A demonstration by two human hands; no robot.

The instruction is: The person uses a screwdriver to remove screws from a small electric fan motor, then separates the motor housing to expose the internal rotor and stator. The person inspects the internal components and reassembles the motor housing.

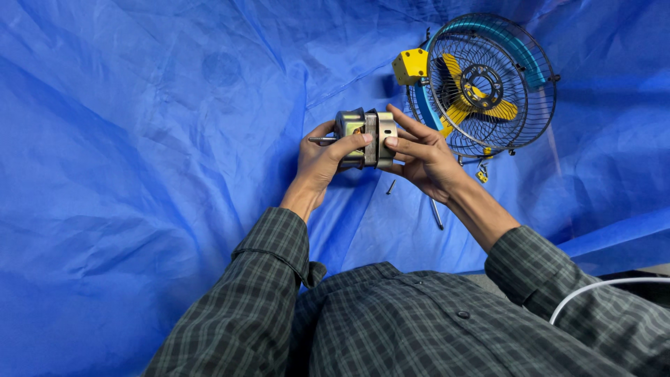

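Both my hands hold a small metal fan motor above the blue tarp. My left hand grips its left end, where a thin shaft sticks out to the left. My right hand clasps the right end, fingers laid over the silver housing. Both sleeves are dark green plaid.
A round wire fan guard with yellow blades, a teal ring and a yellow box lies at the upper right. A loose screw and a thin metal tool rest on the crumpled blue tarp. A white cable crosses the lower right.
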